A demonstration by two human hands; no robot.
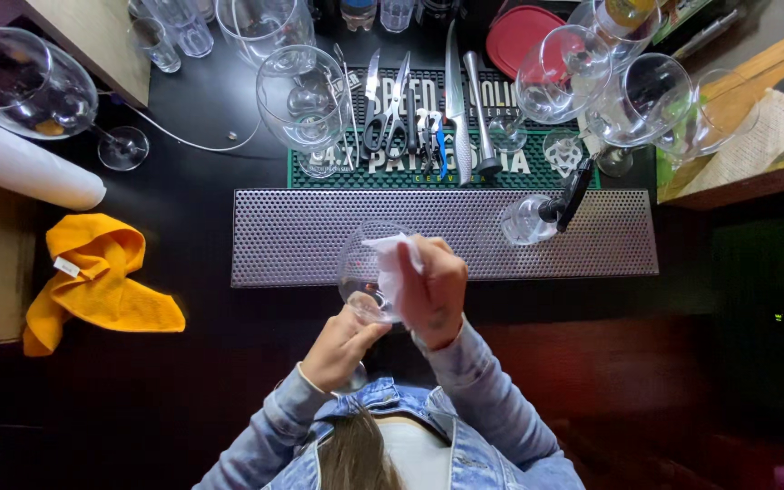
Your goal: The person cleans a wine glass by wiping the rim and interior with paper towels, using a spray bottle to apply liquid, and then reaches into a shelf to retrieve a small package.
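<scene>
Denim sleeves frame the near edge of the view, and from them both hands rise over the dark counter. The left hand [342,345] is clenched around the lower part of a wine glass [369,272], gripping it near the base of the bowl. The right hand [433,289] grasps a white cloth [392,259] pressed against the bowl of that glass, fingers curled over it. The glass is held in the air just in front of a perforated metal drip tray [319,240]. To the left on the counter lies a crumpled yellow cloth [93,281], with a white paper roll [24,163] beyond it. Past the tray a green bar mat [519,163] carries knives, scissors and other bar tools. Further wine glasses stand at both sides of the mat, and a red lid [514,36] lies at the far edge.
</scene>
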